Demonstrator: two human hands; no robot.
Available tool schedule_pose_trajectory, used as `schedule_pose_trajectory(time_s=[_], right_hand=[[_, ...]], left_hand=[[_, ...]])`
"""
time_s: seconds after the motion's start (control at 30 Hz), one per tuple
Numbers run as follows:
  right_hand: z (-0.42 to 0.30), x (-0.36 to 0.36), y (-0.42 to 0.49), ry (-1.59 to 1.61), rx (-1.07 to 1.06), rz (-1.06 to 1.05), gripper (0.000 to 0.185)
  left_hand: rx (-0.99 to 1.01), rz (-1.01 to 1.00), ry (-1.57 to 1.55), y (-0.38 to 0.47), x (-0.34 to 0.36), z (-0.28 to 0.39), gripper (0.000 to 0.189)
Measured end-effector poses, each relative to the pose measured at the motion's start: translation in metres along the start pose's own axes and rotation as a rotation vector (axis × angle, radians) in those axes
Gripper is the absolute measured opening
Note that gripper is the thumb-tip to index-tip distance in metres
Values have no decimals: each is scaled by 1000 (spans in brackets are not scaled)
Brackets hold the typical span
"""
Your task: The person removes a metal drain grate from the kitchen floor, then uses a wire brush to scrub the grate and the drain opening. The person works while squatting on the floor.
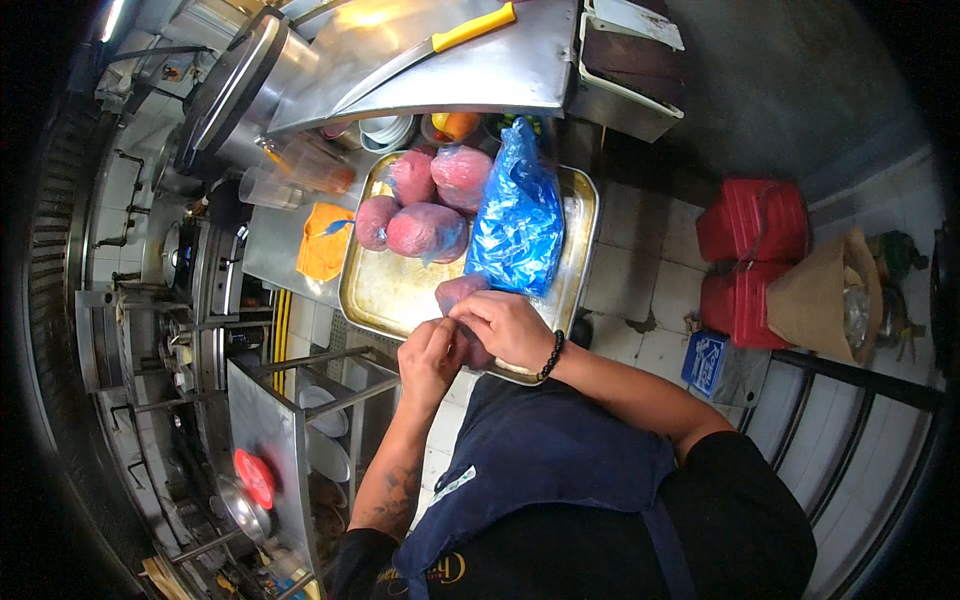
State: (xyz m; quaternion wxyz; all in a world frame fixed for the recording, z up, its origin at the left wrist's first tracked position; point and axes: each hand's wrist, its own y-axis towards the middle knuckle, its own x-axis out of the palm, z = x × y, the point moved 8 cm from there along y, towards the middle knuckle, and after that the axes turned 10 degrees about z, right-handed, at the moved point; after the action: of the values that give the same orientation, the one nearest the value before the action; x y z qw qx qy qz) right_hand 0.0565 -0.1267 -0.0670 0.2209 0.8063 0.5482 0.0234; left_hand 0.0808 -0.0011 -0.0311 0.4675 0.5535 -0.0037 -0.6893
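Both my hands meet over the near edge of a metal tray (382, 306). My left hand (429, 358) pinches the plastic wrap of a wrapped reddish bundle (459, 291), and my right hand (510, 330) has its fingers on the same wrap, a black bead bracelet at the wrist. The bundle shows on both sides of the fingers. Farther up the tray lie several pink-red bundles (427, 231) in clear plastic. Beside them, to the right, rests a crumpled blue plastic bag (517, 225). What the bundles contain cannot be told.
A yellow-handled knife (472, 28) lies on the steel shelf (525, 71) above the tray. An orange cloth (322, 244) and clear plastic containers (274, 187) are left of it. Red crates (750, 225) stand at right, and a steel rack (277, 427) at lower left.
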Motion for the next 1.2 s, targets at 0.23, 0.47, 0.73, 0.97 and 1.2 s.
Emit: schedule_pose_trajectory(time_s=[0.23, 0.47, 0.73, 0.97, 1.2], right_hand=[[34, 22, 7, 577, 508, -122, 17], [41, 34, 9, 456, 461, -186, 7], [17, 20, 13, 184, 58, -132, 11], [-5, 17, 10, 43, -190, -237, 15], [1, 23, 19, 19, -198, -308, 15]], left_hand=[[170, -20, 28, -6, -6, -7, 28], [221, -79, 23, -2, -16, -9, 32], [244, -103, 33, 4, -17, -8, 21], [226, -74, -57, 6, -20, -6, 19], [33, -71, -88, 7, -15, -17, 17]])
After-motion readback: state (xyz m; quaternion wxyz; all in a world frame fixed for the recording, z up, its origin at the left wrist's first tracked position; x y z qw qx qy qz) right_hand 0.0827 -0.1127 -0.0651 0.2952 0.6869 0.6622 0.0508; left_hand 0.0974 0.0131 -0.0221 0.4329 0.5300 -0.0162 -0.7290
